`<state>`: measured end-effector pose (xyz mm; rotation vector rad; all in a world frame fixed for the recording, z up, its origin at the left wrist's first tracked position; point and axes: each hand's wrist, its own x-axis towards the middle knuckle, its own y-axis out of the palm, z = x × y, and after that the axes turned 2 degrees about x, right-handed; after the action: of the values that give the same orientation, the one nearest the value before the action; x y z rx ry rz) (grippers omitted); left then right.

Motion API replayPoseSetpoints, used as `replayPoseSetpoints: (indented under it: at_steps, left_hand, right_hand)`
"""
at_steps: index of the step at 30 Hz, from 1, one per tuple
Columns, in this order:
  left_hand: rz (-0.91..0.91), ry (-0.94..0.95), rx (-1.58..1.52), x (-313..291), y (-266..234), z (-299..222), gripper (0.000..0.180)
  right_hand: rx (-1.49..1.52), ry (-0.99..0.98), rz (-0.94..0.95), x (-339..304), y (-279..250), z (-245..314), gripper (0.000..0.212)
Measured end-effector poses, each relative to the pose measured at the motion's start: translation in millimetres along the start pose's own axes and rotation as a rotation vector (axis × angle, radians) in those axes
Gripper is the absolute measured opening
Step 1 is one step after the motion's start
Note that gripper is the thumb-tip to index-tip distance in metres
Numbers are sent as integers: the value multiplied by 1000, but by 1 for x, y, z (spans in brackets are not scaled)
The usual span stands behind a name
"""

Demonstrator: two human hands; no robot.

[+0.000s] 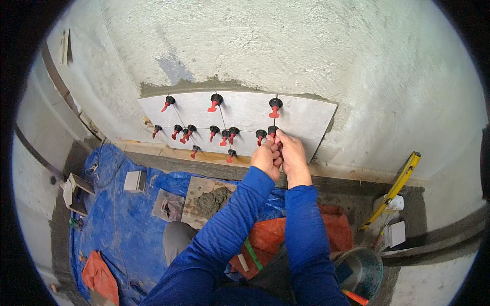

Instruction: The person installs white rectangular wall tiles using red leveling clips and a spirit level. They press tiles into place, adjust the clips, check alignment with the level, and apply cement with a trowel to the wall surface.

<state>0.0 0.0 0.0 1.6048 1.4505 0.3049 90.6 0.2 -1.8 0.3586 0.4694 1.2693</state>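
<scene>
Blue sleeves (311, 224), foremost; black-and-red tile clip (272, 130) pinched, apparently, by the right hand (292, 154).

Clip set against grey tiles (304, 115), at the grip; left hand (265, 160) curled just below left, its hold hidden and not to be told. Adjoining the grip at left, a second clip (261, 134); below, a wooden batten (332, 171). Risk, as judged: by overtightening or a sideways knock, clip could be snapped or tiles shifted.
</scene>
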Motion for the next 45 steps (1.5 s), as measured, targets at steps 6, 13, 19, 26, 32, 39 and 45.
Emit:
replayPoseSetpoints:
  at_steps: [6,13,19,26,32,39,45]
  left_hand:
    - [-55,16,27,-6,14,-4,19]
    - [-34,10,23,-8,11,-1,20]
    - [48,-20,65,-5,-3,-3,24]
    - [-201,901,812,-26,-44,-26,25]
    - [-508,1306,1271,-26,-65,-77,33]
    - [-637,1358,1507,-5,-46,-64,56]
    - [-522,1375,1557,3,-27,-33,55]
  right_hand:
    - [33,-23,-11,8,-1,-5,29]
    - [2,-23,8,9,-8,-8,27]
    - [-481,-287,-265,4,-13,-4,29]
    - [-725,-881,-826,-5,-38,11,35]
    - [-795,-847,-835,-5,-41,8,42]
    - [-757,-847,-847,-2,-40,6,42]
    - [-746,-857,-823,-1,-47,5,40]
